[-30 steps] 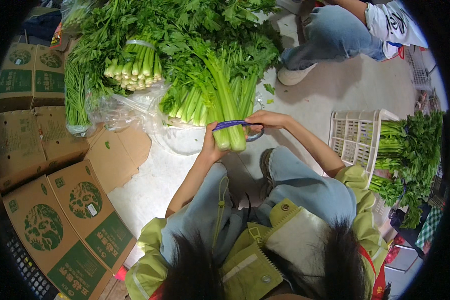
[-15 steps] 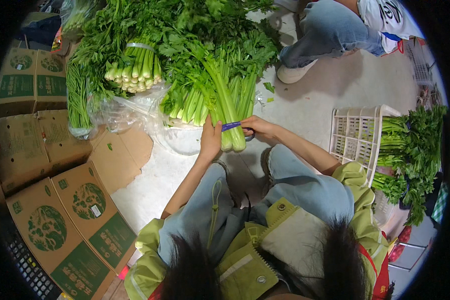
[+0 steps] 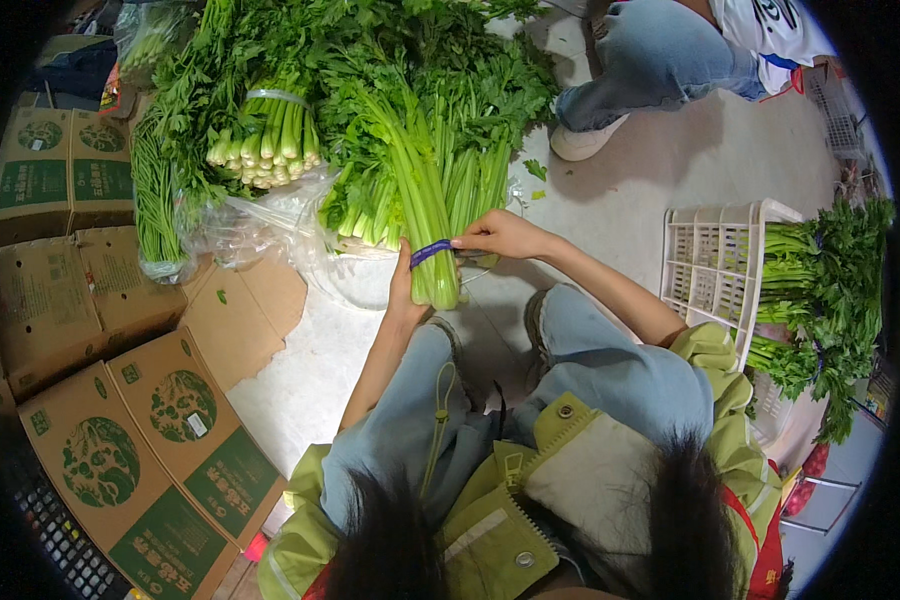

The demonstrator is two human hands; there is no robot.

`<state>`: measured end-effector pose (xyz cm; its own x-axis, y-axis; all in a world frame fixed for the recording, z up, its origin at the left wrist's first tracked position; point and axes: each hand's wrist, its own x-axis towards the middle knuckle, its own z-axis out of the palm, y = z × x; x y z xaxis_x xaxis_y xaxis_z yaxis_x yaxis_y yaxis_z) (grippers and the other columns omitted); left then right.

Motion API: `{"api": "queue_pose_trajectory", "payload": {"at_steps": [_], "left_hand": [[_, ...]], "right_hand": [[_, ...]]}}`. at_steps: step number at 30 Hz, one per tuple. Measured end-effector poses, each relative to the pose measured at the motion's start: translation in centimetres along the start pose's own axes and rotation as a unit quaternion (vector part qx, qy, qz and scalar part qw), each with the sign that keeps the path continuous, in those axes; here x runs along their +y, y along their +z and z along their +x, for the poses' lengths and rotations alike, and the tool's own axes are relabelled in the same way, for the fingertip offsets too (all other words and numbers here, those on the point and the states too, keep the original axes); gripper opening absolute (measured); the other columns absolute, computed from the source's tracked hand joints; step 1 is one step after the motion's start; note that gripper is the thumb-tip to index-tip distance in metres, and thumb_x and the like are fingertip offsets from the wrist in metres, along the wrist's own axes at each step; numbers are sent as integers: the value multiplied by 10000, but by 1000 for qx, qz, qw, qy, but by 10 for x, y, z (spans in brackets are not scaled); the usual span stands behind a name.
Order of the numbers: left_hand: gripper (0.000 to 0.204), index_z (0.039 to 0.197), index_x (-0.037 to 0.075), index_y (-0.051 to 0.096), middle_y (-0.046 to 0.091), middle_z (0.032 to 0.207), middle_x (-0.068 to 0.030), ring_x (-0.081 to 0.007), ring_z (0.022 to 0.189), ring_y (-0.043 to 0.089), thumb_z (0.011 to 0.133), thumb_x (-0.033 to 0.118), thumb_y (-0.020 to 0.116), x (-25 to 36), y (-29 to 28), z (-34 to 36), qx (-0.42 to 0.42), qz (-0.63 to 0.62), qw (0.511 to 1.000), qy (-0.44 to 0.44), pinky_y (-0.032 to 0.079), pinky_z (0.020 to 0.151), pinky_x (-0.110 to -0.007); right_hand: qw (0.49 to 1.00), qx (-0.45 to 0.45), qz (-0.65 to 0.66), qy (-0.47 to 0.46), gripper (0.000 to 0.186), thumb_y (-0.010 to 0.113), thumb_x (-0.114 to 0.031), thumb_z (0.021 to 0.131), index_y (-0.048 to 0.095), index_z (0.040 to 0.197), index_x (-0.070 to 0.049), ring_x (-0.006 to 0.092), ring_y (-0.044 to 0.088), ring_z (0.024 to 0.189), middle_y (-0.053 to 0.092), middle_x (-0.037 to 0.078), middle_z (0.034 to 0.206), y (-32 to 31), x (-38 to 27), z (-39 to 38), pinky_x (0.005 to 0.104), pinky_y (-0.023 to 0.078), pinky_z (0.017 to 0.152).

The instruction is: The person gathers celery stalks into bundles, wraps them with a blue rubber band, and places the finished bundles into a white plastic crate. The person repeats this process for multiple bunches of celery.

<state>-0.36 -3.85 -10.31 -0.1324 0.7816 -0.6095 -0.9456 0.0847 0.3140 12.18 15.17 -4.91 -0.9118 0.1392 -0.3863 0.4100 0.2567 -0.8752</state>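
Note:
A celery bunch (image 3: 428,215) stands between my knees, pale base toward me and leaves pointing away over the pile. My left hand (image 3: 403,296) is closed round its left side near the base. Across the stalks runs a purple band (image 3: 431,252), and my right hand (image 3: 500,236) pinches its right end with thumb and fingertips. The back of the bunch and most of my left fingers are hidden. Just beyond lie more loose celery stalks (image 3: 475,190) and a thick bunch with a whitish tie (image 3: 280,130).
Brown cartons (image 3: 150,440) stack up along the left, beside a flat cardboard piece (image 3: 245,305). Clear plastic wrap (image 3: 270,225) lies under the greens. At right, a white crate (image 3: 715,265) on its side holds banded celery. Another person's leg (image 3: 660,65) is at the far right.
The celery base has shifted left and the bunch stands straighter. My right hand has come up and left with the purple band, which now lies snug across the front.

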Motion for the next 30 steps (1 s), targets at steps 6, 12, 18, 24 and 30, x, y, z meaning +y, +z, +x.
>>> {"api": "queue_pose_trajectory", "payload": {"at_steps": [6,12,18,24,30], "left_hand": [[716,1132,13,574,654,885,-175,-300,803,650,912,651,334,-5,-1,-2,-53,-43,997,-20,553,738,-419],[662,1216,12,507,630,1018,-163,-273,873,646,947,591,333,4,4,-6,4,62,998,-25,548,769,-386],[649,1343,-68,366,533,1237,-237,-365,1144,528,987,474,389,6,20,-11,162,471,841,211,428,964,-384],[1073,1358,-200,193,398,1325,-352,-405,1243,439,762,525,713,14,28,-10,141,643,734,166,374,1018,-401],[972,1328,-140,223,504,1227,-244,-269,1107,547,716,337,808,18,30,-3,106,463,869,140,459,919,-330]], "right_hand": [[996,-86,13,-16,470,581,-447,920,710,829,-5,85,435,556,541,19,581,-1,-2,16,301,358,495],[991,-124,45,-29,451,571,-418,937,700,831,1,63,392,549,499,-43,584,3,24,25,281,325,480],[982,-116,151,10,471,591,-422,925,667,689,-22,63,333,490,427,-46,513,15,41,23,281,254,442],[988,-65,121,-77,378,618,-356,904,700,803,-1,97,424,502,519,-1,539,23,40,25,298,347,464],[995,-48,-23,-84,380,625,-392,871,705,863,-20,149,515,519,587,119,577,24,31,27,359,419,514]]}}
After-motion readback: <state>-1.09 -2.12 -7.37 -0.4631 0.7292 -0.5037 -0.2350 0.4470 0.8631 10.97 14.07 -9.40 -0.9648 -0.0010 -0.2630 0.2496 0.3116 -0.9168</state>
